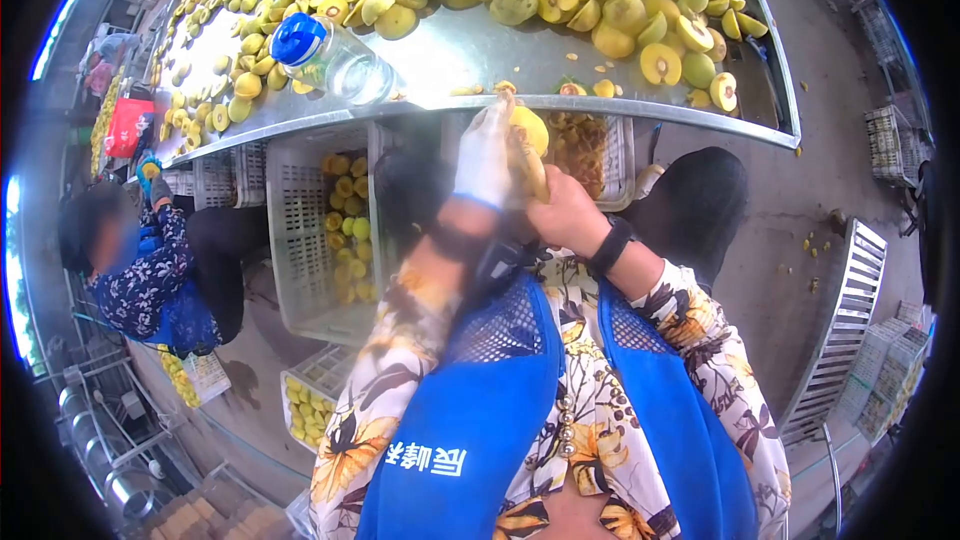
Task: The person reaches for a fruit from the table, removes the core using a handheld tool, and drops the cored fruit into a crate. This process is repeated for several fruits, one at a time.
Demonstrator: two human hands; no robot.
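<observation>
White-gloved left grip (484, 155) clenched on a smooth, rounded yellow fruit (533, 128) at its fingers, right beside the near metal rim of the desk (680, 112); bare right grip (572, 210) closed on a slim yellowish piece (537, 178), identity unclear, below that rim.

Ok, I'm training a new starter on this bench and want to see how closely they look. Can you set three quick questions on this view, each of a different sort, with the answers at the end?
1. Multiple choice: what colour is the cap of the bottle on the metal table? A) red, B) blue, C) white.
2. True or false: the left hand, at the yellow fruit, wears a white glove.
3. Fill in the blank: a dark band circles the wearer's ____ wrist.

Key: 1. B; 2. True; 3. right.
</observation>
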